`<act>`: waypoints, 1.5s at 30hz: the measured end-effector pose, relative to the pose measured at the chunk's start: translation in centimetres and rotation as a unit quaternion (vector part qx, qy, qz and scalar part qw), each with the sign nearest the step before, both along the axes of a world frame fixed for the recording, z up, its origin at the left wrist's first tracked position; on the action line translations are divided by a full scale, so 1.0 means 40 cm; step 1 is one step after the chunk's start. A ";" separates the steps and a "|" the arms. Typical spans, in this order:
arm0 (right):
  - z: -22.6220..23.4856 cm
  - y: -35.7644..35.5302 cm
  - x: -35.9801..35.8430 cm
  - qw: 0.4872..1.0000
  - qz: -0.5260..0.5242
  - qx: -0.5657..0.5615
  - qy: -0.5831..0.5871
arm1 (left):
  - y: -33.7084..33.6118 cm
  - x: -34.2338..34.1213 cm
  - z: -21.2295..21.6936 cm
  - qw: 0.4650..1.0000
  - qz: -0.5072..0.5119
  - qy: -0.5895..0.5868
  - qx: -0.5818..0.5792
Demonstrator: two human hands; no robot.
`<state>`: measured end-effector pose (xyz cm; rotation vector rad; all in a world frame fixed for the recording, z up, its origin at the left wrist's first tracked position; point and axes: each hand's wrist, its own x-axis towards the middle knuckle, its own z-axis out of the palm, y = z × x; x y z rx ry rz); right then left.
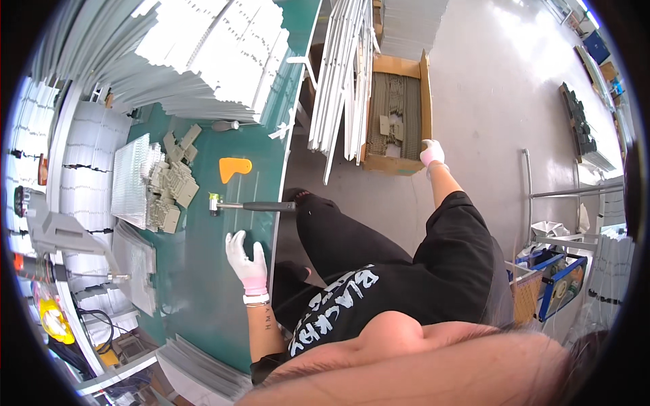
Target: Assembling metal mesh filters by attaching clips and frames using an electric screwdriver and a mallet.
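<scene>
My left hand [245,264], in a white and pink glove, is over the green tabletop [203,271], its fingers apart and nothing in them. Just beyond it lies a hammer [261,206] with a dark handle that reaches past the table's edge. An orange scraper [234,168] rests farther off. To the right, my right hand [432,153], gloved the same way, is closed on the near right corner of an open cardboard box [396,164]. Inside the box are rows of grey-beige parts [391,101]; a few lie loose on top.
Small grey plastic pieces [175,183] are heaped on the table beside stacked ribbed panels [130,179]. Tall stacks of white panels [223,47] fill its far end. Long white strips [344,81] stand between table and box. A power tool [64,230] is at the left.
</scene>
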<state>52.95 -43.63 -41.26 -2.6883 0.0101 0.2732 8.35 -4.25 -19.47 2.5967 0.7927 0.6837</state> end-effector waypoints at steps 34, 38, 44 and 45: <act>0.006 0.022 -0.142 1.000 -0.003 -0.018 -0.023 | -0.037 0.061 0.038 0.862 0.094 -0.268 -0.421; 0.039 0.050 -0.055 0.999 -0.010 0.023 -0.043 | -0.112 0.004 0.225 0.863 -0.029 -0.317 -0.392; 0.146 0.181 -0.174 0.915 0.194 0.179 -0.306 | -0.247 -0.095 0.701 0.884 -0.216 -0.415 0.022; 0.171 0.208 -0.205 0.903 0.233 0.199 -0.301 | -0.282 -0.096 0.762 0.880 -0.174 -0.438 0.063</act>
